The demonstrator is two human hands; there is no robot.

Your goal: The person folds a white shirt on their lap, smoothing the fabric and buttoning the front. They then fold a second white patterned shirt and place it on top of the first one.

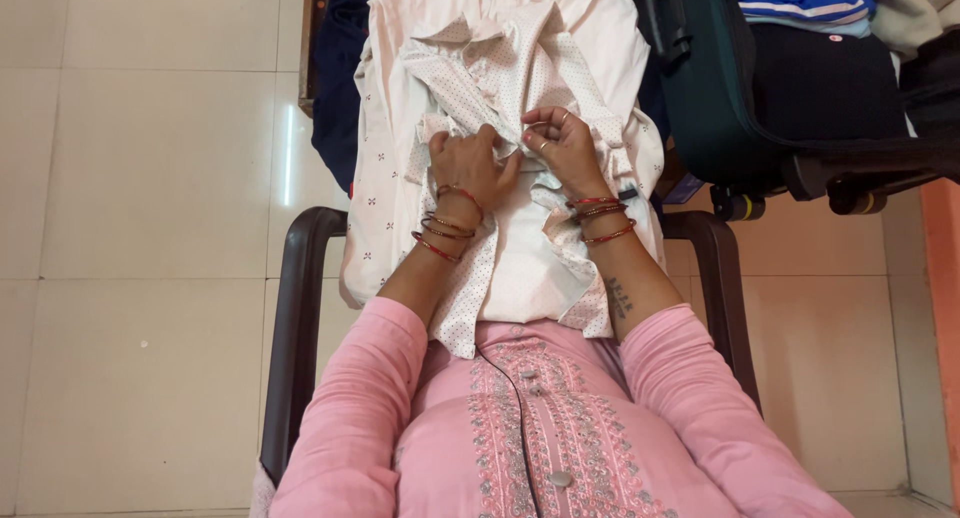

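Pale tiled floor [150, 228] all around. Dark plastic chair [298, 308] set on it, arms to either side. Dark green suitcase [720, 88] at upper right, just beside the chair. White dotted shirt [500, 258] spread lengthwise over the chair and lap, collar away. Left hand [472, 166] and right hand [562, 150] close together at the shirt's front, fingers [545, 128] pinched narrow on the fabric. Bangles [445, 228] on both wrists.
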